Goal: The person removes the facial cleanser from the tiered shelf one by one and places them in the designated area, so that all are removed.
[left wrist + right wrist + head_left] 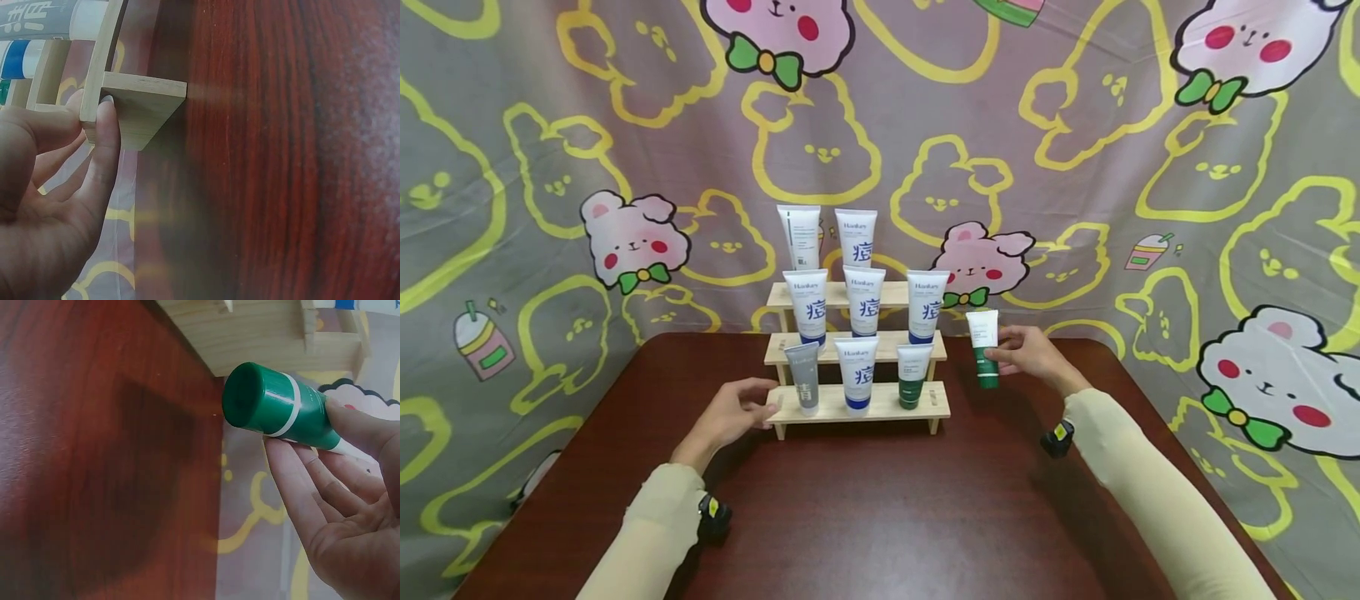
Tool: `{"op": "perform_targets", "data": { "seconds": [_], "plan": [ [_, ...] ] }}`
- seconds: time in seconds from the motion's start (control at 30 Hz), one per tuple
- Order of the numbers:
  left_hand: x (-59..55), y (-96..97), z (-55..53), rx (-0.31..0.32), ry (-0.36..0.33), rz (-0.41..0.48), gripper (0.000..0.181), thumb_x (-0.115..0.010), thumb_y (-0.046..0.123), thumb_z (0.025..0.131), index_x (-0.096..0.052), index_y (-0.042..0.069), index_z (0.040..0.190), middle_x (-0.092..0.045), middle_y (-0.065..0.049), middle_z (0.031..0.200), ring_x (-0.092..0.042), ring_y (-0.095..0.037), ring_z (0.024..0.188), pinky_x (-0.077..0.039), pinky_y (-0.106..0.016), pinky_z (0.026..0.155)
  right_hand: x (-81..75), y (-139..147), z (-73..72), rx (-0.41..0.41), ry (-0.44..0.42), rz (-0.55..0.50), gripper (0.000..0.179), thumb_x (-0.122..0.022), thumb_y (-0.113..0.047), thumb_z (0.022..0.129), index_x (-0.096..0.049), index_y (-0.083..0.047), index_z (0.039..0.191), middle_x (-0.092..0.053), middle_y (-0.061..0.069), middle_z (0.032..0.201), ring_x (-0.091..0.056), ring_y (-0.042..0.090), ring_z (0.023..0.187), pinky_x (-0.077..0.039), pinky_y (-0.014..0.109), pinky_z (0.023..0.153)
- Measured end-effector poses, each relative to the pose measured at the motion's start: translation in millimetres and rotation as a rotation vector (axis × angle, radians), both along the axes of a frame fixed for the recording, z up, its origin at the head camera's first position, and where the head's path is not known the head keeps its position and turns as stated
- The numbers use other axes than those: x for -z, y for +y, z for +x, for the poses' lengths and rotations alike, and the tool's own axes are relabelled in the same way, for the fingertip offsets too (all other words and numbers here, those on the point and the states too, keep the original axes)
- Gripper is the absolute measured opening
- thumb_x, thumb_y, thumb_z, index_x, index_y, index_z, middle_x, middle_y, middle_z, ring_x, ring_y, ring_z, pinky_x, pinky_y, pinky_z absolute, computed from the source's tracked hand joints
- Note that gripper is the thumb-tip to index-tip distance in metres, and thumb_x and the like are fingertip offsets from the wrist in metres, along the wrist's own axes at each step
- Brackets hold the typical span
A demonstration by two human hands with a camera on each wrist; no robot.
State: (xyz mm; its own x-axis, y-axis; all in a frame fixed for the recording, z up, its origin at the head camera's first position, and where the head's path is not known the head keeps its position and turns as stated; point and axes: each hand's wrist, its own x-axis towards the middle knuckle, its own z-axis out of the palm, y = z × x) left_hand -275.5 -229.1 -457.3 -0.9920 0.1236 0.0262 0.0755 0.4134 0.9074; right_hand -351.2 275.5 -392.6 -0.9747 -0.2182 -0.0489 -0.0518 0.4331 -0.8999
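My right hand (1030, 354) holds a white and green squeeze tube (986, 350) upright, cap down, just right of the rack. In the right wrist view its green cap (250, 394) points out past my fingers, with the thumb on one side and fingertips on the other. My left hand (730, 417) pinches the left end of the lowest step of the three-tier wooden display rack (880, 412). Thumb and finger grip that board's edge in the left wrist view. Nearest that hand on the step leans a grey tube (805, 379).
Beside the grey tube on the bottom step stand a white and blue tube (858, 375) and another white and green tube (913, 375). Three white and blue tubes fill the middle step; two white tubes stand on top. A patterned cloth (940, 192) hangs behind the dark red table (865, 517).
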Motion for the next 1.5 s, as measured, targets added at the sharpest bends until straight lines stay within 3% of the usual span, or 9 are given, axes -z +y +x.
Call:
{"op": "perform_targets", "data": {
  "seconds": [0.3, 0.53, 1.23, 1.5],
  "plan": [
    [-1.6, 1.6, 0.5, -0.007, -0.011, -0.008, 0.043, -0.071, -0.005, 0.09, -0.059, -0.005, 0.131, -0.062, -0.027, 0.117, -0.07, -0.026, 0.074, -0.061, -0.041, 0.071, 18.5, 3, 3.5, 0.003, -0.02, 0.053, 0.053, -0.076, -0.014, 0.091, -0.05, 0.014, 0.13, -0.065, 0.024, 0.104, -0.07, 0.03, 0.08, -0.056, 0.055, 0.083],
    [-1.6, 2.0, 0.4, -0.014, -0.019, -0.005, 0.043, -0.071, -0.005, 0.09, -0.06, -0.003, 0.131, -0.062, -0.026, 0.118, -0.07, -0.027, 0.075, -0.061, -0.043, 0.073, 30.2, 2, 5.2, 0.006, -0.039, 0.09, 0.053, -0.076, -0.013, 0.091, -0.051, 0.016, 0.128, -0.067, 0.02, 0.097, -0.07, 0.028, 0.075, -0.06, 0.049, 0.075],
    [-0.6, -0.2, -1.7, -0.003, -0.024, -0.005, 0.044, -0.071, -0.005, 0.09, -0.059, -0.003, 0.132, -0.06, -0.027, 0.121, -0.07, -0.027, 0.077, -0.061, -0.044, 0.074, 49.3, 1, 3.0, 0.048, -0.069, 0.091, 0.056, -0.074, -0.009, 0.092, -0.047, 0.019, 0.132, -0.065, 0.021, 0.096, -0.067, 0.022, 0.071, -0.062, 0.039, 0.066],
    [-2.7, 0.8, -0.3, 0.001, -0.031, -0.002, 0.043, -0.07, -0.005, 0.091, -0.058, -0.004, 0.132, -0.06, -0.028, 0.122, -0.07, -0.027, 0.077, -0.061, -0.044, 0.074, 54.5, -2, 0.7, 0.057, -0.069, 0.1, 0.055, -0.073, -0.009, 0.093, -0.046, 0.021, 0.131, -0.066, 0.019, 0.091, -0.067, 0.024, 0.068, -0.062, 0.041, 0.065]
  ]
}}
